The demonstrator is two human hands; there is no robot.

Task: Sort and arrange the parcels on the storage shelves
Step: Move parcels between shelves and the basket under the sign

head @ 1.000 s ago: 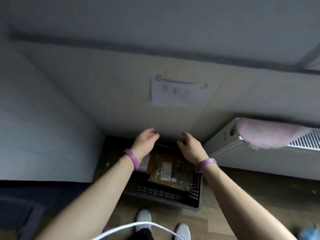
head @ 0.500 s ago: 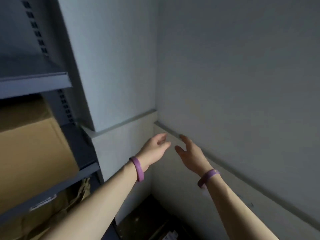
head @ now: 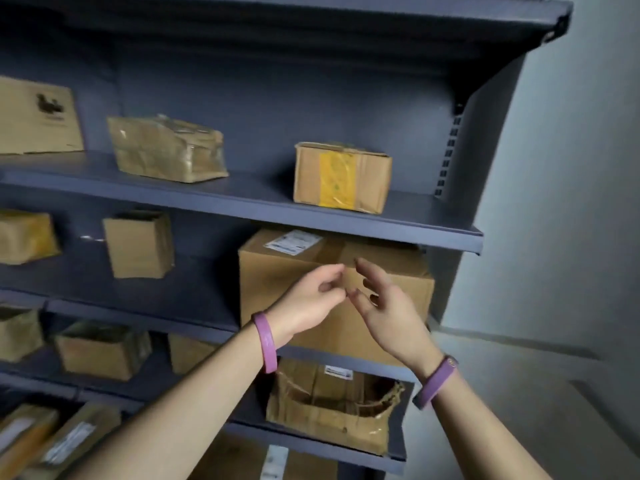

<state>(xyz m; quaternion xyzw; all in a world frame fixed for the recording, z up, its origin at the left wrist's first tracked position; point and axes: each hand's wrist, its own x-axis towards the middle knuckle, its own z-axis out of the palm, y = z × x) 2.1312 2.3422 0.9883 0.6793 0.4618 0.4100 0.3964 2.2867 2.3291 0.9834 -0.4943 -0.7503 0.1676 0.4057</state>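
A: The shelves (head: 346,216) fill the space beyond your hands, with parcels on every level.

B: The big box (head: 273,278) sits right behind both your hands. I cannot tell whether you touch it.

A: A torn box (head: 329,410) lies on the level below your wrists, and a yellow-taped box (head: 341,178) stands on the level above your fingertips.

B: Your left hand (head: 304,306) is loosely curled and your right hand (head: 388,310) is spread wide. Their fingertips are close together, and both hold nothing.
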